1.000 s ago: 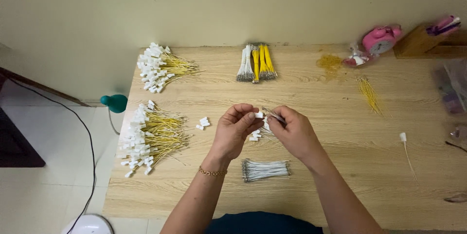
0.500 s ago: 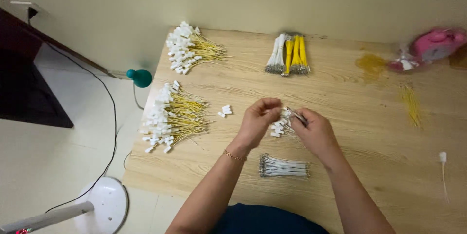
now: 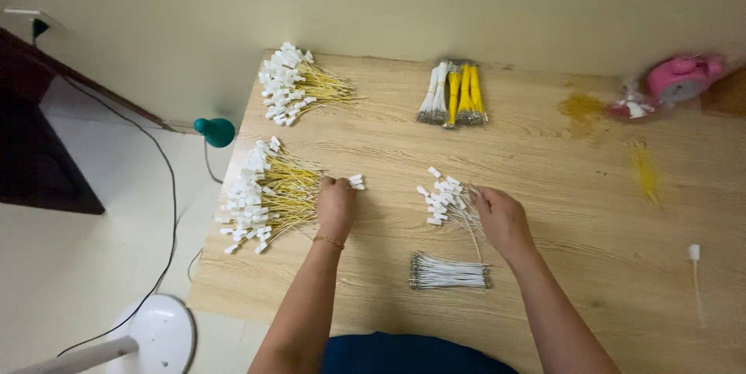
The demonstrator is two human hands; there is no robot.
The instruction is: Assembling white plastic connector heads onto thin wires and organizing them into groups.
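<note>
The left hand (image 3: 336,205) is pressing fingers-down on the yellow wires (image 3: 268,195) by the table (image 3: 559,219) left edge, while the right hand (image 3: 501,215) is pinching white wires (image 3: 444,201) mid-table, keeping each bunch gathered.

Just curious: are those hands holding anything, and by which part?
The right hand grips white-tipped wires by their bare ends. The left hand rests on yellow wires; its grip is hidden.

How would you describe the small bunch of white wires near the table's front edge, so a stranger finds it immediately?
On the wooden table, look between the person's two forearms. The bunch of white wires lies flat there, nearest the front edge. Unlike the yellow wire heaps, it is all white, without plugs.
</note>
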